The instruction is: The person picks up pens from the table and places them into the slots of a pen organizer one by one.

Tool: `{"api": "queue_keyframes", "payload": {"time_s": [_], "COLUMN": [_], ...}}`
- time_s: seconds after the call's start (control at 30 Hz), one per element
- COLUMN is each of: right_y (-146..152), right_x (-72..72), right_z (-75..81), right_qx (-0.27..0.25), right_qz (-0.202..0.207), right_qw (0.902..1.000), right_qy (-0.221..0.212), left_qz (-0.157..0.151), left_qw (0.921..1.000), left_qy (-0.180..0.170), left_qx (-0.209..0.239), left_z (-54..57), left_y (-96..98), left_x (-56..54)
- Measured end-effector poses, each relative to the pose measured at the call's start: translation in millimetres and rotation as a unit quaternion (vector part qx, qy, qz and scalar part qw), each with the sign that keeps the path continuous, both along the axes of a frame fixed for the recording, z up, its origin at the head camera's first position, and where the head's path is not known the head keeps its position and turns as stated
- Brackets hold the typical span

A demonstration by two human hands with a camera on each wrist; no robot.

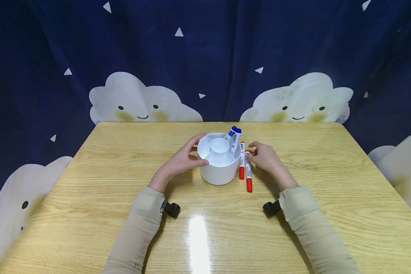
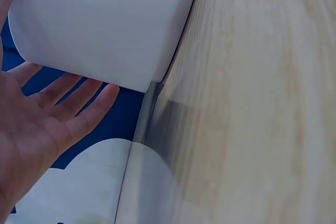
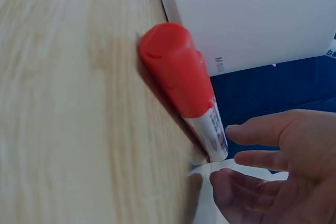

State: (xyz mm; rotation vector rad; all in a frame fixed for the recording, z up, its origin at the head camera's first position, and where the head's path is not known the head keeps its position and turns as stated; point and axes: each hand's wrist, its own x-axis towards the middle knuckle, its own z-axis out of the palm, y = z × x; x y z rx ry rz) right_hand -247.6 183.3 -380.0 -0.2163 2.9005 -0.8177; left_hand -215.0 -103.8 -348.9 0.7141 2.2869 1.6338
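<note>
A round white pen holder (image 1: 219, 173) with several compartments stands upright on the table. My left hand (image 1: 181, 156) holds it at its left side, thumb at the front rim and fingers round the back; the left wrist view shows the fingers (image 2: 84, 109) spread beside its white wall. Two blue-capped markers (image 1: 236, 142) lean in its right compartment. To the right of the holder lie two red-capped markers (image 1: 241, 161), side by side. Just right of the nearer red marker (image 3: 176, 72), my right hand (image 1: 265, 156) has loosely bent fingers. Its thumb is close to the barrel; contact is unclear.
The wooden table (image 1: 89, 190) reaches back to a dark blue curtain (image 1: 209, 57) with printed clouds. A small black camera (image 1: 171, 209) sits at the left wrist, and another black camera (image 1: 271, 208) at the right one. Bright glare (image 1: 199, 243) lies on the front of the tabletop.
</note>
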Motion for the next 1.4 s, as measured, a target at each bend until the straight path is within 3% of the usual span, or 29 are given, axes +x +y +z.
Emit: {"api": "queue_keyframes", "payload": {"time_s": [0.4, 0.7, 1.03, 1.4], "right_y": [-8, -13, -13, -4], "right_x": [2.6, 0.9, 0.2, 5.7], "right_z": [-0.6, -2.0, 0.9, 22.9], "right_qx": [0.009, 0.015, -0.026, -0.033], "right_qz": [-0.003, 0.002, -0.022, -0.045], "right_qw": [0.9997, 0.9998, 0.9986, 0.9983], "right_qy": [-0.024, -0.01, -0.041, 0.015], "left_qz": [-0.002, -0.005, -0.005, -0.005], "left_qw": [0.9999, 1.0, 1.0, 0.9999], "left_qy": [-0.004, 0.002, 0.003, -0.002], "left_qx": [0.015, 0.007, 0.0, 0.012], "left_z": [-1.2, -1.5, -0.7, -1.8], "left_y": [-1.3, -1.0, 0.0, -0.4], "left_x": [1.8, 1.1, 0.0, -1.7]}}
